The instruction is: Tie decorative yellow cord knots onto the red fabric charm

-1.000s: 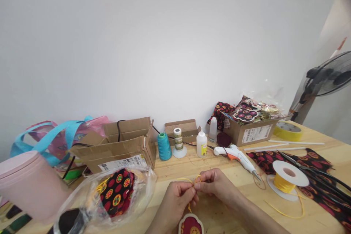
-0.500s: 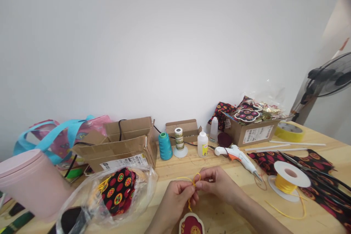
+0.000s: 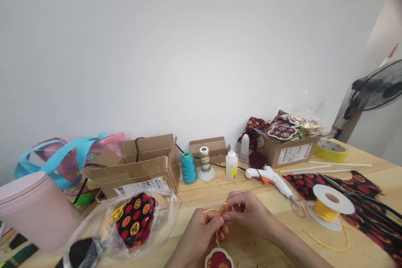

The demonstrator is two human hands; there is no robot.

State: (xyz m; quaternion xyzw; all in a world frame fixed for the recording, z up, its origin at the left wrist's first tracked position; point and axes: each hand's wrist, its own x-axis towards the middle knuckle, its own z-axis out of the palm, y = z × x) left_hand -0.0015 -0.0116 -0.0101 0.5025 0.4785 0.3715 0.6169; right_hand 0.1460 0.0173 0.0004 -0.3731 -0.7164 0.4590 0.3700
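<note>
Both hands meet over the front of the wooden table, their fingertips pinching a thin yellow cord (image 3: 217,236). My left hand (image 3: 202,230) is closed on the cord, thumb against the fingers, with a loose end sticking out to the left. Close beside it, my right hand (image 3: 246,211) is closed on the same cord, and a small loop stands up between the fingertips. Below the hands hangs a scalloped pendant (image 3: 219,258) with a pale rim and a dark red patterned middle, cut off by the lower edge of the view.
Right of my hands lie a yellow cord spool (image 3: 328,209), scissors (image 3: 354,194), patterned fabric (image 3: 301,184) and a glue gun (image 3: 271,180). Behind stand a glue bottle (image 3: 231,165), a teal thread cone (image 3: 189,168) and cardboard boxes (image 3: 135,176). A plastic bag (image 3: 166,213) and pink bin (image 3: 37,213) sit left.
The pendant hangs slightly lower in view. The fingers have shifted only a little around the cord, and its loop has tilted slightly.
</note>
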